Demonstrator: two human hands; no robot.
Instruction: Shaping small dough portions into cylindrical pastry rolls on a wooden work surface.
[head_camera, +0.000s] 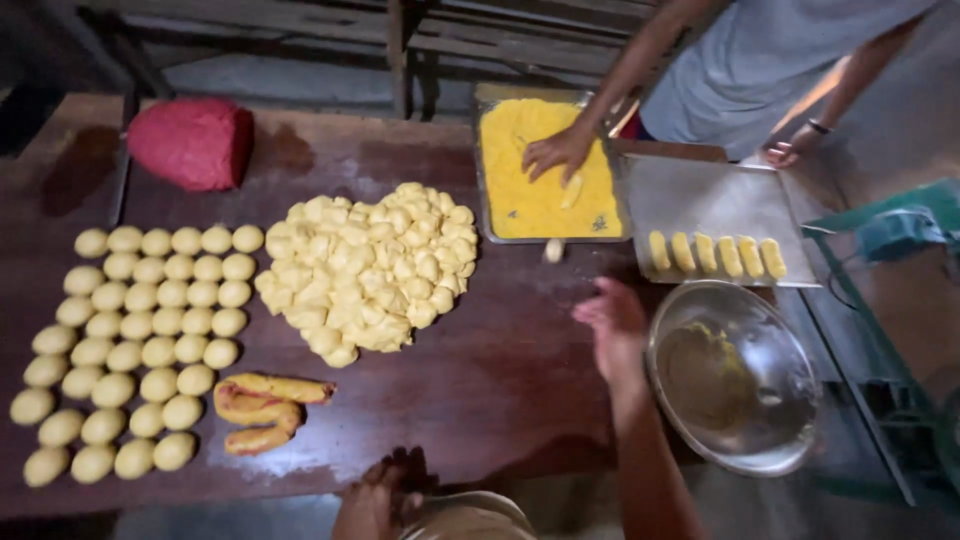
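My right hand (612, 322) hovers over the dark wooden table (480, 380), fingers apart and blurred, with nothing in it. It is just left of a steel bowl (735, 375) and below a small pale dough piece (553, 250) lying at the crumb tray's edge. My left hand (372, 502) sits low at the table's near edge, in shadow, beside a pale rounded object (470, 515); its grip is unclear. A heap of pale yellow dough pieces (365, 270) lies mid-table.
Another person's hand (556, 152) presses a piece into a tray of yellow crumbs (545, 205). A metal tray (715, 200) holds several coated logs (715, 255). Rows of dough balls (140, 340), a twisted orange dough strip (262, 405) and a red lump (190, 143) lie at left.
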